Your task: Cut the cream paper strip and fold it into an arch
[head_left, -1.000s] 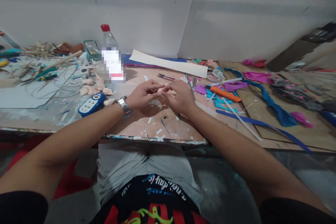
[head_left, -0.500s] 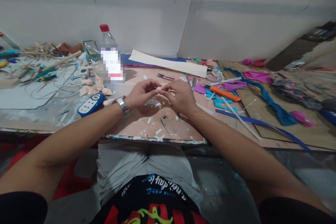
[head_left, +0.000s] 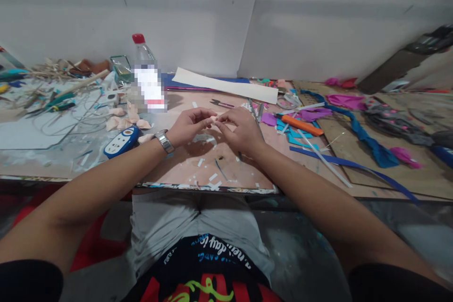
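Note:
Between my fingertips, above the middle of the table, is a small pale peach crumpled piece [head_left: 213,120], which looks like paper or thin fabric. My left hand [head_left: 189,126], with a metal watch on the wrist, pinches it from the left. From the other side my right hand [head_left: 241,130] grips the same piece between thumb and fingers. Most of the piece is covered by the fingers. Several similar peach crumpled pieces [head_left: 122,121] lie left of my left hand, behind a blue and white power strip [head_left: 122,142].
A bottle with a red cap [head_left: 138,38] stands behind my left hand. A cream strip [head_left: 226,86] lies along the back. On the right are an orange utility knife [head_left: 302,125] and a blue ribbon [head_left: 354,163]. Pliers [head_left: 58,106] lie left; white scraps dot the table.
Both hands stay in almost the same place, still pinching the peach piece. The fingers and the piece have shifted slightly. The whole view has moved a little.

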Demonstrator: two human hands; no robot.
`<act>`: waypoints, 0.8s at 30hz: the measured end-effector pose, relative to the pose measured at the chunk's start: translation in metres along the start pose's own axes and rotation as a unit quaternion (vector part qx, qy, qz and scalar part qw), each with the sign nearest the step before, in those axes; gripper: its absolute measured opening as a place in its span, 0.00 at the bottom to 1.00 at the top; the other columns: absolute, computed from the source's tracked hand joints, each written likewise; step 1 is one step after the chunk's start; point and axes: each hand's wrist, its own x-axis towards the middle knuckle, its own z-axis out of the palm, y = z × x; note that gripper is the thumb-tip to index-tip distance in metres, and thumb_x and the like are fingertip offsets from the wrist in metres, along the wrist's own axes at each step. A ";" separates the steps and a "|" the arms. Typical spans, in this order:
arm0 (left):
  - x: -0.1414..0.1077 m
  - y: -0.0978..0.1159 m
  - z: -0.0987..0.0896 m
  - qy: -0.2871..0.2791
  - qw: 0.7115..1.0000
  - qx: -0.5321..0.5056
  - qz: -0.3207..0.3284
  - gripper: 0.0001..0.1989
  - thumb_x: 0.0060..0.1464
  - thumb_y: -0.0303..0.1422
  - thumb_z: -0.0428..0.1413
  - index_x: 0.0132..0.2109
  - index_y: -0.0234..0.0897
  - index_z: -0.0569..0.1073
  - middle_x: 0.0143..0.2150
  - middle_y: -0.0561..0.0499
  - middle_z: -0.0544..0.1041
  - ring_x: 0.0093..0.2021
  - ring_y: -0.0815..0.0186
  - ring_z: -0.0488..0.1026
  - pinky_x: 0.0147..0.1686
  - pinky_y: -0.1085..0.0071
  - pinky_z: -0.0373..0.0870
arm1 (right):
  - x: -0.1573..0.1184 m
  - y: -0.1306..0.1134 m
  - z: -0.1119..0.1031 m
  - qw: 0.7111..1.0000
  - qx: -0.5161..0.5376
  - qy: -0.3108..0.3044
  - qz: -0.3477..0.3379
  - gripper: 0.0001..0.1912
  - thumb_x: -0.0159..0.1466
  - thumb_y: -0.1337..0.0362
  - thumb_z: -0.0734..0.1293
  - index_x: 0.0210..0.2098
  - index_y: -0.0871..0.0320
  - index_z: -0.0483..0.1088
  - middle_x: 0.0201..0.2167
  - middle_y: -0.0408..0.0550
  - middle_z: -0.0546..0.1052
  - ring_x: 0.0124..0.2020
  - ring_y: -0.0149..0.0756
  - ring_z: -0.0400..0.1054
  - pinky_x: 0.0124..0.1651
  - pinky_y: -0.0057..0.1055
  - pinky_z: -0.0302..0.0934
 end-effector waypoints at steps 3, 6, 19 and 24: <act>0.000 0.000 0.001 -0.006 1.000 0.000 0.002 0.24 0.54 0.50 0.67 0.49 0.35 0.82 0.48 0.41 0.84 0.46 0.61 0.80 0.47 0.64 0.76 | -0.001 0.000 0.001 1.000 0.003 0.006 -0.001 0.11 0.70 0.55 0.69 0.35 0.54 0.77 0.36 0.48 0.83 0.42 0.45 0.73 0.51 0.44 0.60; -0.001 -0.001 0.002 -0.022 1.000 -0.011 -0.006 0.25 0.53 0.49 0.68 0.51 0.35 0.82 0.49 0.40 0.84 0.46 0.59 0.81 0.48 0.62 0.77 | -0.001 0.001 0.002 1.000 0.000 0.012 0.000 0.10 0.69 0.55 0.70 0.34 0.54 0.77 0.36 0.48 0.83 0.41 0.45 0.73 0.51 0.44 0.61; 0.000 -0.002 0.002 -0.003 0.999 -0.043 -0.010 0.24 0.52 0.47 0.70 0.50 0.35 0.82 0.49 0.40 0.84 0.48 0.59 0.81 0.50 0.62 0.76 | 0.001 -0.002 0.000 0.999 0.032 0.003 0.000 0.10 0.70 0.56 0.69 0.37 0.54 0.78 0.38 0.49 0.83 0.41 0.44 0.75 0.49 0.42 0.63; -0.001 -0.002 0.004 -0.005 0.998 -0.059 -0.009 0.24 0.53 0.44 0.70 0.52 0.35 0.80 0.49 0.41 0.83 0.47 0.61 0.81 0.49 0.63 0.76 | 0.000 0.000 0.001 1.000 0.024 0.004 -0.008 0.10 0.70 0.57 0.69 0.37 0.54 0.78 0.37 0.49 0.83 0.41 0.43 0.75 0.49 0.42 0.63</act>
